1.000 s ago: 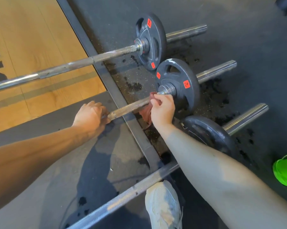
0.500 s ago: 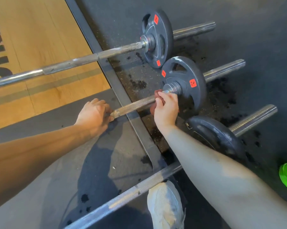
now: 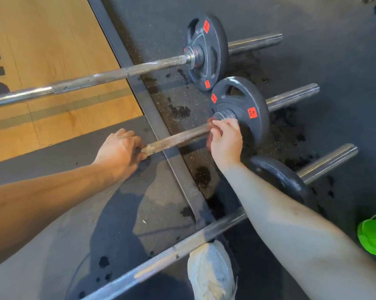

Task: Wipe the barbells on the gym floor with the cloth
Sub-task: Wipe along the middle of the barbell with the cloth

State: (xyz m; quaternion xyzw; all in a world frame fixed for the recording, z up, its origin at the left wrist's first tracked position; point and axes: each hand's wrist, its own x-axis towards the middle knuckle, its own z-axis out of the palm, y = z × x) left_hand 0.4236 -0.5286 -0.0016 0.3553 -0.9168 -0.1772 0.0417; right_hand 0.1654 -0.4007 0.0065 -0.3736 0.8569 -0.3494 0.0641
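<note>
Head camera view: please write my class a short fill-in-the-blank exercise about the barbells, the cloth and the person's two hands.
1. The right hand holds the reddish cloth around the shaft of the ____ of the three barbells.
2. The left hand grips the same shaft, to the ____ of the cloth.
3. The plate beside the cloth bears an orange label reading ____ kg.
4. At the bottom edge stands a ____ shoe.

Missing words: middle; left; 5; white.
</note>
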